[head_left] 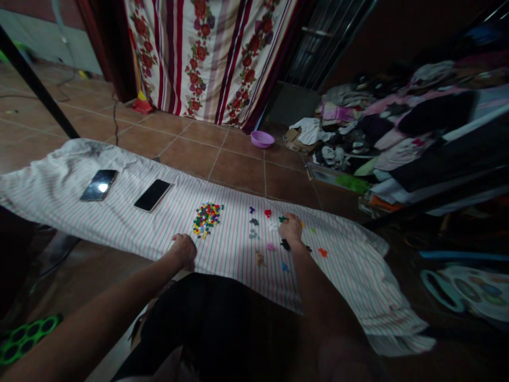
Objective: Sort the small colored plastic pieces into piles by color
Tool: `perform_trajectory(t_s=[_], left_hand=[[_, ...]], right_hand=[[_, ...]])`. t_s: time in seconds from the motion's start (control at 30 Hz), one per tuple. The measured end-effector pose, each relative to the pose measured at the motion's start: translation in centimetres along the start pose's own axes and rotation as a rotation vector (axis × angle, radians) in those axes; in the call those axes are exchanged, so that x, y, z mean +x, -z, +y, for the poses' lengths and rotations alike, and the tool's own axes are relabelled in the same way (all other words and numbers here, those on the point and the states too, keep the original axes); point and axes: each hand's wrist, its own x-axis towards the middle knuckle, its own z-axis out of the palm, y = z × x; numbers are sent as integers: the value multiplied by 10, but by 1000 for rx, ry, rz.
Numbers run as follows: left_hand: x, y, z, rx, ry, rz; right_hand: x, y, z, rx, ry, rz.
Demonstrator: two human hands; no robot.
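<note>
two phones [99,184], one bead heap [207,218]; left hand [184,250] clenched, right hand [291,229] grip unclear

Tiny colored pieces [207,218], shapes indistinct.

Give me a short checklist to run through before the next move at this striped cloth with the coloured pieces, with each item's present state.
1. Mixed pile of coloured pieces lies on the striped cloth, uncovered: ok.
2. Small sorted clusters lie apart from the pile and from one another: ok.
3. Right hand rests among the clusters, near the green one; whether it holds a piece: cannot tell.
4. Left hand is closed at the cloth's near edge, below the pile; whether anything is in it: cannot tell.
5. Two phones lie flat on the cloth, well left of the pile: ok.
6. Lighting is dim, so piece colours under the right hand are hard to read: not ok.
</note>
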Motion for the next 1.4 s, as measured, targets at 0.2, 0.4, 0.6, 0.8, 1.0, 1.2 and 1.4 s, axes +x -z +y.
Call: perform_trajectory(t_s=[0.2, 0.4, 0.6, 0.8, 1.0, 1.2, 1.4], left_hand=[[2, -2, 0, -34, 6, 19], [1, -1, 0, -34, 13, 18], [-3, 2, -1, -29, -11, 10], [-6, 3, 0, -21, -2, 22], [-9, 3, 0, -21, -6, 46], [-11, 4, -1, 6, -35, 51], [-9, 3, -2, 25, -34, 51]], right_hand=[[-22, -5, -54, 121, 94, -55], [-74, -28, -115, 268, 172, -132], [-131, -46, -164, 352, 223, -322], [-160, -52, -190, 349, 257, -412], [-169, -56, -197, 287, 208, -419], [-176, -61, -195, 268, 240, -331], [-178, -62, -192, 321, 200, -303]])
